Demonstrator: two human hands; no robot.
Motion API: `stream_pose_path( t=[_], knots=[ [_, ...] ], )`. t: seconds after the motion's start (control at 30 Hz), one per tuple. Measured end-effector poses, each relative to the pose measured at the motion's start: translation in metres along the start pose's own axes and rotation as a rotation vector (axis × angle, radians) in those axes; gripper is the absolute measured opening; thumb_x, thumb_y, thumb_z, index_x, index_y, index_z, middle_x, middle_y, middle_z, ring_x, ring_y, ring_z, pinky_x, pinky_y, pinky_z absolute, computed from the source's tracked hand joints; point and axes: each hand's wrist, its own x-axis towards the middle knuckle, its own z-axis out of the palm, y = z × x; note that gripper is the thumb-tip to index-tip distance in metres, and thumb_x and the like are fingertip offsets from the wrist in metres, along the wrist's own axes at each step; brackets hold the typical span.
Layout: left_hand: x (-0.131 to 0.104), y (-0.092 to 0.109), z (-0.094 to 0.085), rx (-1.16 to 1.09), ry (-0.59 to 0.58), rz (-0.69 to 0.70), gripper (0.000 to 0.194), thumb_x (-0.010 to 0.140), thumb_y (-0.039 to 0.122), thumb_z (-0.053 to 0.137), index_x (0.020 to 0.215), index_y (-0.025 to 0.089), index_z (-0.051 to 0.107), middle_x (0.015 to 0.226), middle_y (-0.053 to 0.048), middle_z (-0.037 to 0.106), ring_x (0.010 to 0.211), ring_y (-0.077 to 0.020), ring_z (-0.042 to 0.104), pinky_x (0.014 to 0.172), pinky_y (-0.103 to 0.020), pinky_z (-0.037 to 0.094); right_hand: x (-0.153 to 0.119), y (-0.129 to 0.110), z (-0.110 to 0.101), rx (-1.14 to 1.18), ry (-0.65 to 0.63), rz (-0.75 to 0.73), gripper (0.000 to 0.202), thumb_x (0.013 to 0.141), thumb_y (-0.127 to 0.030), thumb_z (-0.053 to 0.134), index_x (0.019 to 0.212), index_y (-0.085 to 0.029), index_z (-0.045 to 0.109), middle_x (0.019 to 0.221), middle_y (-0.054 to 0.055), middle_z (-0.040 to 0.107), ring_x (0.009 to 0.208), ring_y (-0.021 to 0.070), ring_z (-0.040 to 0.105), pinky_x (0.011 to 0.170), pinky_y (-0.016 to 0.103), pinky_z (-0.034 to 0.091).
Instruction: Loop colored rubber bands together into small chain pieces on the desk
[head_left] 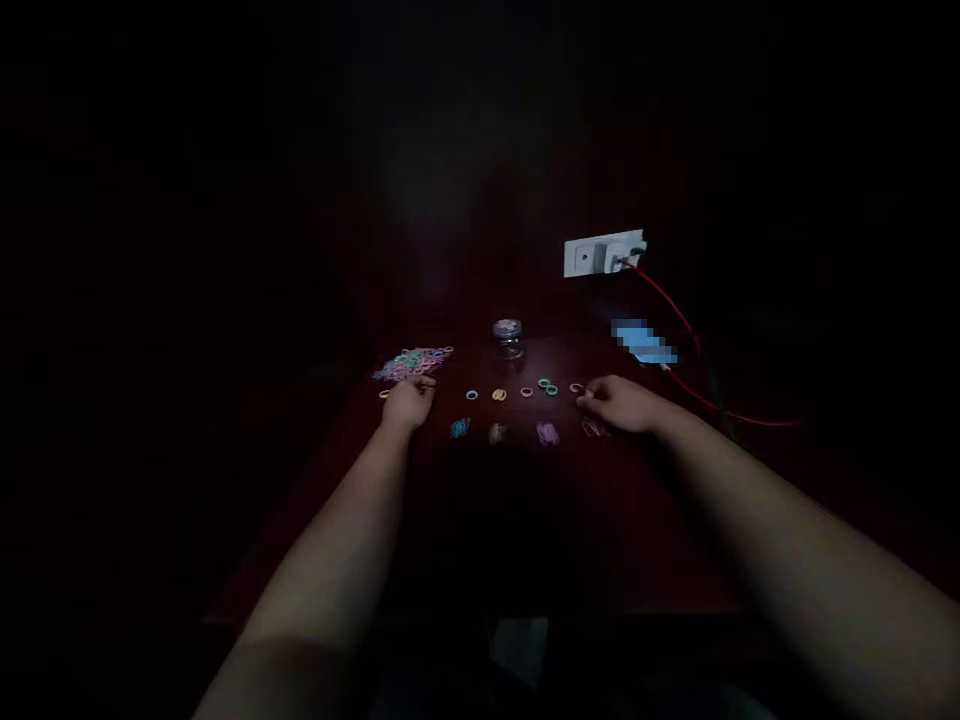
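Observation:
My left hand (409, 401) rests by the front edge of a mixed pile of small coloured bands (411, 362), its fingers curled together; what they hold, if anything, is hidden. At the right, my right hand (613, 402) pinches at a pink ring (576, 388). Between the hands lie a blue ring (472, 395), yellow rings (499, 395), a pink ring (526, 392) and green rings (547, 387). Nearer me are small heaps: blue (460, 428), yellowish (498, 433), purple (548, 433) and reddish (595, 428).
A clear round jar (508, 340) stands behind the rings on the dark red table (525, 520). At the back right, a white socket panel (585, 257) holds a plug with a red cable (675, 310). A blurred blue phone-like object (643, 342) lies near it.

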Motion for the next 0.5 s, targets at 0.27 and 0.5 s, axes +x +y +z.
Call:
stream_pose_path(
  t=[0.27,0.5],
  knots=[
    [0.0,0.003,-0.003,-0.057,0.04,-0.082,0.022,0.082,0.023,0.055,0.097,0.019,0.07,0.099,-0.009,0.072,0.09,-0.0239,0.067,0.088,-0.033,0.048,0.012,-0.006,-0.012,0.087,0.24,0.054,0.016,0.082,-0.023,0.05,0.082,-0.017,0.065,0.079,0.005,0.068,0.069,0.0147,0.059,0.063,0.023,0.041],
    [0.001,-0.02,-0.01,-0.211,0.103,-0.084,0.022,0.082,0.016,0.052,0.095,0.017,0.069,0.103,-0.009,0.071,0.093,-0.0217,0.066,0.091,-0.033,0.048,0.07,-0.04,-0.015,-0.199,0.126,-0.023,0.018,0.08,-0.022,0.055,0.086,-0.018,0.071,0.086,0.006,0.072,0.076,0.0163,0.064,0.068,0.023,0.043]
  ],
)
